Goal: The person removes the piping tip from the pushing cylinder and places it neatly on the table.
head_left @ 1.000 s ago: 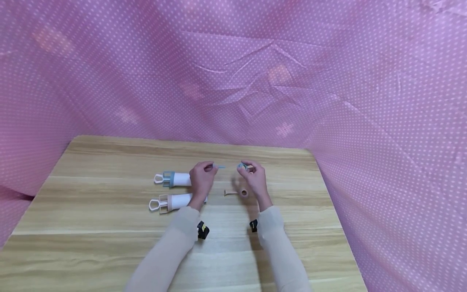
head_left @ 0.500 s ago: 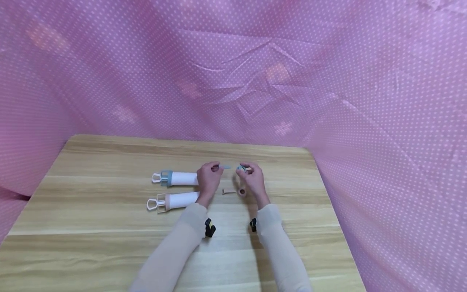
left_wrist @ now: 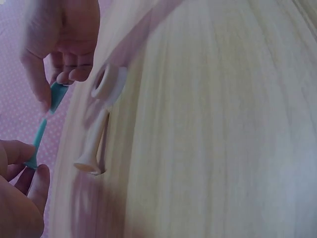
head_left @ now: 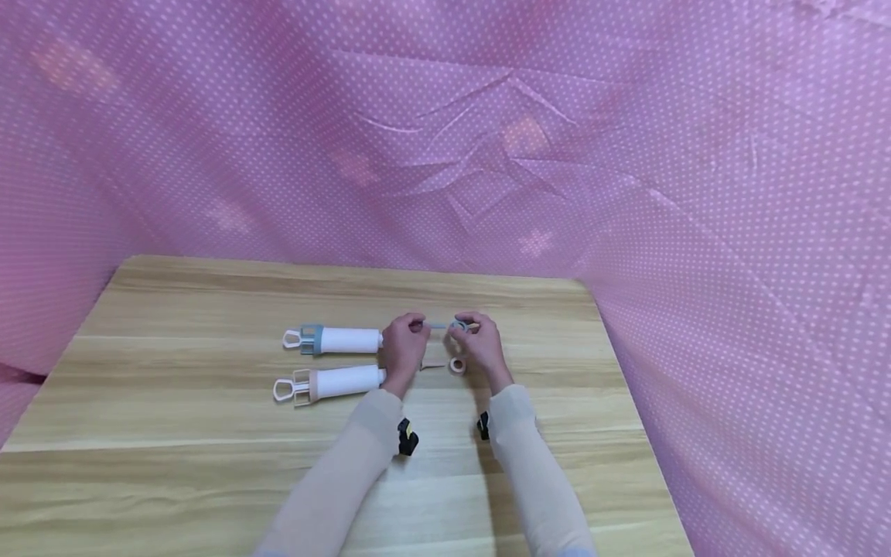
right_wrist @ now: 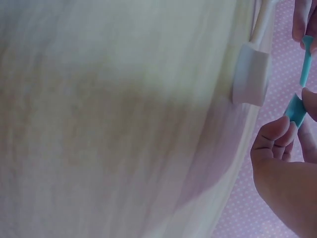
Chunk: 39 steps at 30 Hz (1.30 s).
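My left hand (head_left: 404, 346) pinches the flared end of a thin teal peg (left_wrist: 39, 139) between thumb and fingers. Its narrow tip points toward a short teal ring (right_wrist: 295, 110), held between the thumb and fingertips of my right hand (head_left: 483, 346). In both wrist views a small gap shows between tip and ring. Below the hands, on the table, lie a beige peg (left_wrist: 94, 141) with a flared end and a beige ring (left_wrist: 115, 84), close together in line.
Left of my left hand lie two white cylinders, one with a teal collar (head_left: 318, 340) and one with a beige collar (head_left: 313, 385), each with a white loop handle. The wooden table (head_left: 209, 480) meets a pink dotted cloth (head_left: 445, 155) behind and at the sides.
My left hand has moved right with the teal peg, bringing its tip near the teal ring. The right hand has stayed nearly in place. More of the white cylinders' right ends now shows.
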{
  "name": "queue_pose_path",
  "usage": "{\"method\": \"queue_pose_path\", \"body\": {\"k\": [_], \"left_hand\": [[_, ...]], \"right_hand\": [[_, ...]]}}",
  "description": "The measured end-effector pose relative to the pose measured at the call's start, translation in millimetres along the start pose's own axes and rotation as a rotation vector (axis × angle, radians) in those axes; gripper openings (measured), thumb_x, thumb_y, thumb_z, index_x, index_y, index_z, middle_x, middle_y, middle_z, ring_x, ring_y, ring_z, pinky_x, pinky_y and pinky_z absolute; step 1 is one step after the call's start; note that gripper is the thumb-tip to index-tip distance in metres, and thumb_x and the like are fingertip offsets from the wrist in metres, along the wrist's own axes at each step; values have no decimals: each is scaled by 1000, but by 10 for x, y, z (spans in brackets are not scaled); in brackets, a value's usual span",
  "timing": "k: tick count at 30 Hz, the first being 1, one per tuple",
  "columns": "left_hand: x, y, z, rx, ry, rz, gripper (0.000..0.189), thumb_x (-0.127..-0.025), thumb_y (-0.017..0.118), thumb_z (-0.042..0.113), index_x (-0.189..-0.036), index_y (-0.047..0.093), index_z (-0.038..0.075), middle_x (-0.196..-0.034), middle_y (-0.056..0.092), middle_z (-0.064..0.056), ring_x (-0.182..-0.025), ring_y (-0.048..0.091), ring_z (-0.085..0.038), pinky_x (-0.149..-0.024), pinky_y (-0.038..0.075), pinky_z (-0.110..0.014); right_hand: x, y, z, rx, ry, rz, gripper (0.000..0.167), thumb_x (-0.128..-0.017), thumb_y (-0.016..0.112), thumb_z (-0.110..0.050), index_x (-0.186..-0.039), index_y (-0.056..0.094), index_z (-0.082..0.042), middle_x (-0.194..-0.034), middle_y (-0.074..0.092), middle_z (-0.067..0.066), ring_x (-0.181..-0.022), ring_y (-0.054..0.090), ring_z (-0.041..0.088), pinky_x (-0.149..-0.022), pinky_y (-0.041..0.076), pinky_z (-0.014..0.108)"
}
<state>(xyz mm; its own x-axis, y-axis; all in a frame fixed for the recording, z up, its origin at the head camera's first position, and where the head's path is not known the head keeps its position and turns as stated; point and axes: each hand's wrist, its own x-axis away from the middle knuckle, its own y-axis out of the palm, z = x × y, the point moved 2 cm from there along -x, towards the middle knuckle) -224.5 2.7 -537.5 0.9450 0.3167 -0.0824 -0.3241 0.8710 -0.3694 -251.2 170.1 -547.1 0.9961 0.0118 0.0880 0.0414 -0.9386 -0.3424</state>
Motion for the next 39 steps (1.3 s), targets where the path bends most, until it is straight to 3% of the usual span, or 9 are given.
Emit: {"method": "queue_pose_path", "body": {"k": [11, 27, 32, 39], "left_hand": [[51, 78, -84, 0, -66, 0, 23, -85, 76, 5, -108, 77, 3, -97, 77, -11, -91, 74, -26, -86, 57, -43], [108, 153, -147, -40, -115, -15, 22, -86, 78, 7, -107, 76, 6, -99, 77, -9, -93, 73, -25, -88, 54, -43], [133, 164, -176, -49, -137, -37, 21, -88, 77, 6, -109, 75, 6, -98, 76, -8, -90, 73, -24, -87, 55, -42], [137, 156, -191, -68, -121, -33, 21, -88, 77, 7, -109, 76, 7, -97, 77, -7, -90, 73, -23, -86, 55, -42]], "right_hand": [[-19, 3, 79, 50, -5, -33, 32, -86, 79, -6, -115, 69, 3, -93, 67, 10, -81, 57, 17, -66, 49, 24], [-28, 24, 128, 124, 21, -28, 30, -84, 82, -6, -111, 70, 1, -99, 69, 12, -93, 64, 26, -89, 54, 40], [-9, 22, 116, 147, 43, -33, 31, -83, 82, -6, -110, 70, 0, -100, 70, 12, -94, 65, 26, -91, 54, 42], [-1, 22, 102, 201, 65, -50, 30, -83, 83, -9, -110, 71, -3, -100, 69, 10, -93, 63, 26, -88, 53, 41]]}}
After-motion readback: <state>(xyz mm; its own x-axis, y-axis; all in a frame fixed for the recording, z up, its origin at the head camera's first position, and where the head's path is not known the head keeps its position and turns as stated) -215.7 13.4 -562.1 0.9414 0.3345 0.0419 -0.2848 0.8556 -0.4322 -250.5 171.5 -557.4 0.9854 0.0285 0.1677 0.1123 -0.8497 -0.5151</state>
